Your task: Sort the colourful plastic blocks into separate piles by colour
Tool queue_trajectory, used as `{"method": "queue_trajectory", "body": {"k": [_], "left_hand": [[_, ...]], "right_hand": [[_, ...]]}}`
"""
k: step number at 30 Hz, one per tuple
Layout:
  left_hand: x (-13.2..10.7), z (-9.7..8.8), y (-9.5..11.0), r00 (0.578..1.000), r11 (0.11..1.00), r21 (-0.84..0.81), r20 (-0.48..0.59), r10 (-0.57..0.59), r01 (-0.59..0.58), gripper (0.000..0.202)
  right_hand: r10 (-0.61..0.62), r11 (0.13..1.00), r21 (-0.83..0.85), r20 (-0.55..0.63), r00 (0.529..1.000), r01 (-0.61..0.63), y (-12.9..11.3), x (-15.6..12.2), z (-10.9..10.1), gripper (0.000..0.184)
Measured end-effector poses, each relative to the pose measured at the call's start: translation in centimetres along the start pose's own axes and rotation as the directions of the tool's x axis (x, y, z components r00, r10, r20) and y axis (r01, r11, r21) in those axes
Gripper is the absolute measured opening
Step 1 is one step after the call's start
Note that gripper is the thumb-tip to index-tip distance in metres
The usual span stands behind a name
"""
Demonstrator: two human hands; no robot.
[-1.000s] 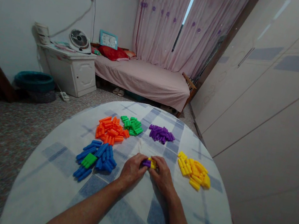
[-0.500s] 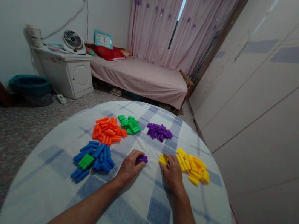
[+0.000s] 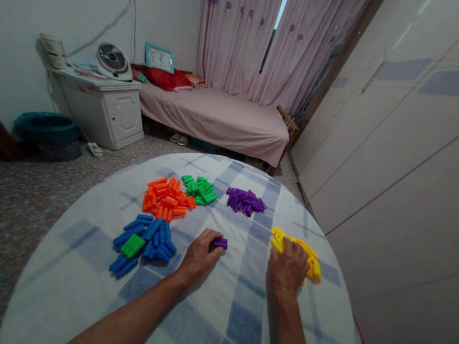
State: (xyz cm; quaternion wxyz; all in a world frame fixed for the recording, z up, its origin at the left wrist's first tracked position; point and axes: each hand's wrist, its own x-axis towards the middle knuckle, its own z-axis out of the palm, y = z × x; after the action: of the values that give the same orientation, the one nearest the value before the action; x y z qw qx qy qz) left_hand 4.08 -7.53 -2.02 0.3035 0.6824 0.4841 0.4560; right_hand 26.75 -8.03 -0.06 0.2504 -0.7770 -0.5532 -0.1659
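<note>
- On the round table [image 3: 204, 320], covered with a checked cloth [image 3: 244, 321], small plastic pieces lie in piles by colour: an orange pile [image 3: 165, 199], a green pile [image 3: 200, 189] and a purple pile [image 3: 245, 201] on the far side, a blue pile [image 3: 148, 237] to the near left, and a yellow pile [image 3: 314, 267] to the near right.
- One green piece [image 3: 132, 245] lies on top of the blue pile.
- The left hand [image 3: 198, 255] rests on the cloth near the table's middle. Its fingers are closed narrowly around a single purple piece [image 3: 220, 243], which sticks out past the fingertips.
- The purple piece sits between the blue pile and the yellow pile, well apart from the purple pile beyond it.
- The right hand [image 3: 287, 267] lies palm down on the near edge of the yellow pile, fingers curled over the pieces. It cannot be told whether a piece is gripped beneath them.
- Step in hand, as judged: the two hands work apart, each at one colour, the left with purple, the right at yellow.
- A further move of the purple piece calls for a firm pinch, a lift clear of the cloth, and a forward reach to the purple pile that passes right of the green pile without touching it.
- Withdrawal of the right hand calls for a straight lift, so that loose yellow pieces are not dragged toward the table's edge.
</note>
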Motion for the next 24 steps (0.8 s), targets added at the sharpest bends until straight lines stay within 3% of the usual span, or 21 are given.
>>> {"method": "queue_trajectory", "body": {"k": [3,5,8,12,15,20,24], "left_hand": [[0.0,0.0,0.1,1.0,1.0,-0.012,-0.005,-0.007,0.007,0.026],[0.0,0.0,0.1,1.0,1.0,-0.018,-0.008,-0.009,0.009,0.027],[0.0,0.0,0.2,1.0,0.999,-0.031,-0.01,0.006,-0.006,0.028],[0.1,0.0,0.1,1.0,0.998,-0.069,-0.011,0.009,-0.01,0.03],[0.1,0.0,0.0,1.0,0.996,-0.087,-0.003,0.013,-0.013,0.032],[0.0,-0.1,0.3,0.997,0.994,-0.103,0.058,0.048,-0.042,0.032],[-0.1,-0.2,0.5,0.995,0.996,-0.072,0.084,0.053,-0.047,0.032]], "right_hand": [[-0.012,0.994,0.111,-0.064,0.998,0.019,-0.3,0.1,0.0,0.032],[-0.106,0.96,0.254,-0.046,0.993,0.114,-1.1,0.1,0.2,0.031],[-0.288,0.821,0.526,0.046,0.957,0.222,-3.0,-0.7,0.6,0.03],[-0.47,0.616,0.768,0.179,0.864,0.176,-5.6,-2.3,0.9,0.036],[-0.547,0.527,0.841,0.227,0.806,0.121,-6.5,-3.0,0.8,0.04],[-0.484,0.532,0.847,0.32,0.814,-0.016,-6.4,-2.7,0.5,0.032],[-0.46,0.554,0.831,0.352,0.815,-0.046,-6.3,-2.6,0.6,0.028]]}}
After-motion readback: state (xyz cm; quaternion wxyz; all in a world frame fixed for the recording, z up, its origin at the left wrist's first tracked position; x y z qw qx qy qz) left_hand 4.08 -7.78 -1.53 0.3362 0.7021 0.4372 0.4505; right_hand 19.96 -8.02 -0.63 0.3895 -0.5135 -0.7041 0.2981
